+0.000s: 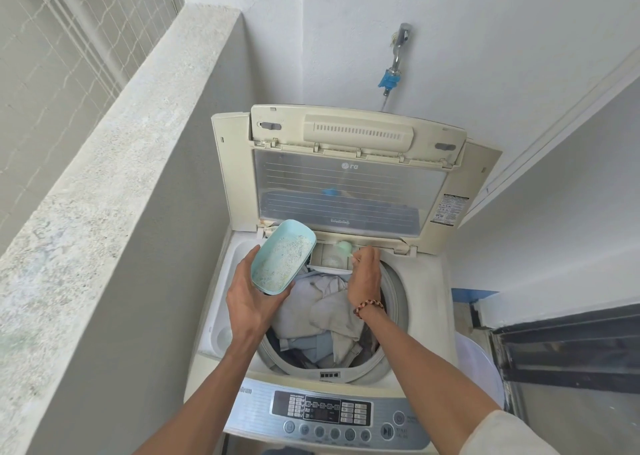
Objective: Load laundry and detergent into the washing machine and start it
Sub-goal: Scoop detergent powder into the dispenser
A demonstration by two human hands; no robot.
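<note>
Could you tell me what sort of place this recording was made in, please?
Probably a narrow home laundry balcony: a top-loading washing machine full of clothes, a wall tap above it, and a concrete parapet with wire mesh beside it.

Washing machine (433, 302) of yellowed matt plastic, its lid window (346, 191) clear and glossy; control panel (332, 413) brushed silvery; laundry (325, 316) soft crumpled cloth; tub (277, 247) smooth pale-blue plastic holding grainy powder; ledge (114, 150) rough concrete; tap (398, 49) shiny metal.

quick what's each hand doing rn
Left hand: holding the detergent tub.
Right hand: pinching the scoop over the drawer.
</note>
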